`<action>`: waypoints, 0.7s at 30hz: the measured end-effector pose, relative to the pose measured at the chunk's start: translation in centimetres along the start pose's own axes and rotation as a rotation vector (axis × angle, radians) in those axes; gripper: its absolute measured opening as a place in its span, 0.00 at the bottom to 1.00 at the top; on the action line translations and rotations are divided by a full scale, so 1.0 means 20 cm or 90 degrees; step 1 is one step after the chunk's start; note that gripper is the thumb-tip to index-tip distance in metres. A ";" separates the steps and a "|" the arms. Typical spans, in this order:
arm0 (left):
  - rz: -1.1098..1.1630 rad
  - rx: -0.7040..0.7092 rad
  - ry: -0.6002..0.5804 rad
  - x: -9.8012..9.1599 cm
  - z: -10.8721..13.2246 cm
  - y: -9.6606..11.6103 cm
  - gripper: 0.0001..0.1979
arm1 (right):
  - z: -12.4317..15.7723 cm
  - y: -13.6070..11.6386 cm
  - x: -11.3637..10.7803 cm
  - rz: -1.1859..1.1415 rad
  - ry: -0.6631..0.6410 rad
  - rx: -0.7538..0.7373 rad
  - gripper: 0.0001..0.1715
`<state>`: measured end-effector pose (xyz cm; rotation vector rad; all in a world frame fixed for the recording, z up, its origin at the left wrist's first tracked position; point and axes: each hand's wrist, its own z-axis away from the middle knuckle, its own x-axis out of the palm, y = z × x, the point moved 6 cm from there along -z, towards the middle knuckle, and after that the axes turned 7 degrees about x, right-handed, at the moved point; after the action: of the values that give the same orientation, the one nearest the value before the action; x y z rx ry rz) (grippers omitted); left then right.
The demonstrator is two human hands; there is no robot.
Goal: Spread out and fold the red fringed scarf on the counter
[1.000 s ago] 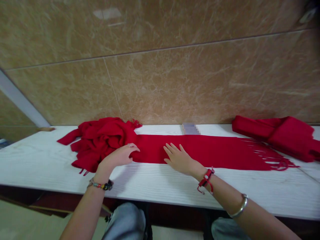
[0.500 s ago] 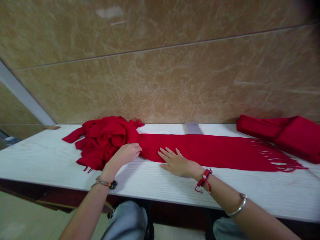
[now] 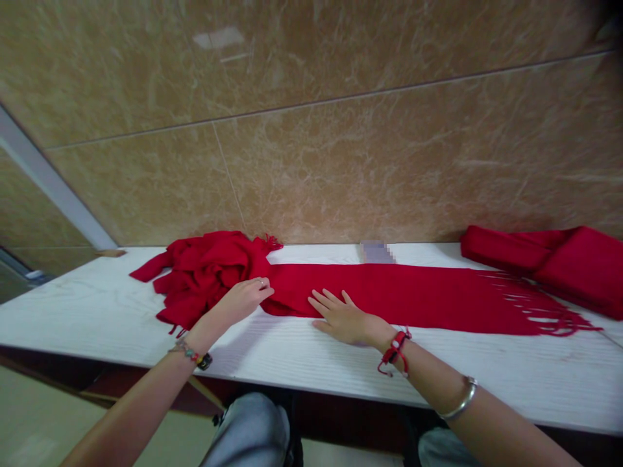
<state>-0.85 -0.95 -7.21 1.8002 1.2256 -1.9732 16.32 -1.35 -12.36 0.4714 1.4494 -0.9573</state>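
Head view: the left hand [image 3: 244, 301] pinches the fringed red scarf [image 3: 418, 297] between its fingers [image 3: 265, 289]; the right hand [image 3: 341, 320] rests on it, spread and gripping nothing. The scarf lies along the white surface [image 3: 311, 357], meeting a crumpled red pile [image 3: 214, 269].

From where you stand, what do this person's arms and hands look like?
No sleeves or gloves show. The left hand wears a ring, and a multicoloured beaded bracelet circles that wrist. The right hand shows no ring, but its wrist has a red cord bracelet, and a silver bangle sits farther up.
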 end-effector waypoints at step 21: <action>0.105 -0.007 -0.045 0.11 0.14 -0.01 0.22 | 0.02 -0.02 -0.01 0.024 0.013 -0.023 0.27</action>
<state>-3.59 -1.95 -9.38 1.7500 1.0293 -1.9179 16.30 -1.87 -11.93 0.4822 1.4693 -0.8974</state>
